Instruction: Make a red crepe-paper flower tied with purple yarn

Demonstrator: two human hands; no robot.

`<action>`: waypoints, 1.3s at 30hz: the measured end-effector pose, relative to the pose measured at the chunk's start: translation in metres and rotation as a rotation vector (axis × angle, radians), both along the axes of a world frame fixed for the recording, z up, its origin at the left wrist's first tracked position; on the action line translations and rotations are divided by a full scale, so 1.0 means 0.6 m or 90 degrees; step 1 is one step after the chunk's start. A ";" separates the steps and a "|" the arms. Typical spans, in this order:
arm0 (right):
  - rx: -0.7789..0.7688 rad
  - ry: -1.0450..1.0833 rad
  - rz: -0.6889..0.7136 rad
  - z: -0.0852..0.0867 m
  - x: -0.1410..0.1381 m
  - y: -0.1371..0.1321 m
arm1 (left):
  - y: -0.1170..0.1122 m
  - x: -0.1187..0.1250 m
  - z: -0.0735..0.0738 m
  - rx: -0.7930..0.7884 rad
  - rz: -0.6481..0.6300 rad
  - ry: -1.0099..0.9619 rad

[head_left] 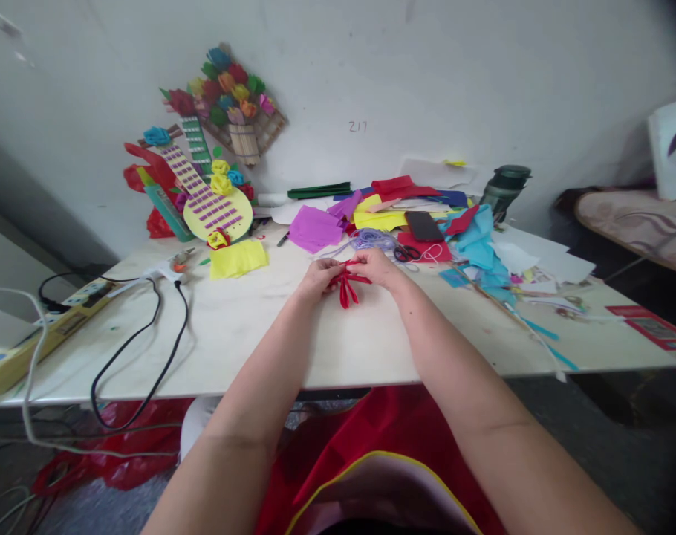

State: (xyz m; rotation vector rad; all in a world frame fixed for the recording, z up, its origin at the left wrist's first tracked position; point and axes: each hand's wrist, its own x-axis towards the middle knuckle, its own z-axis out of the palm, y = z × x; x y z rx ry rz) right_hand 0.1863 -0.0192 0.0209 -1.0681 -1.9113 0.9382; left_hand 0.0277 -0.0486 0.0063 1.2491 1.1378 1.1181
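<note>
My left hand (317, 278) and my right hand (377, 267) meet over the middle of the white table (249, 327). Both pinch a small folded piece of red paper (348, 287), whose loose strips hang down toward the table top. The fingers of each hand are closed on it. A tangle of pale purple thread (373, 239) lies just behind my hands, with black-handled scissors (408, 253) to its right.
Coloured paper sheets cover the back of the table: purple (314, 227), yellow (238, 260), blue (476, 241). A dark phone (423, 225) and a green bottle (504, 190) stand at right. Paper flower crafts (204, 186) lean on the wall. A glue gun (168, 267), black cable and power strip (37, 331) lie left.
</note>
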 end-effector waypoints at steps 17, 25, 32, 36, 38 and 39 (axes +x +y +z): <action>0.054 0.013 -0.034 -0.002 -0.004 0.004 | -0.015 -0.002 0.014 0.076 -0.027 0.073; -0.004 0.071 0.023 0.003 -0.004 -0.002 | -0.012 -0.001 0.014 0.099 -0.004 0.099; -0.007 0.095 0.049 0.002 0.002 0.002 | -0.015 0.004 0.018 0.114 0.026 0.102; -0.034 0.091 0.040 0.002 0.002 0.002 | -0.014 0.006 0.017 0.119 0.038 0.127; -0.032 0.077 0.023 0.001 0.002 0.003 | -0.013 0.006 0.015 0.136 0.035 0.143; -0.034 0.076 0.015 0.000 0.002 0.004 | -0.013 0.006 0.014 0.148 0.033 0.147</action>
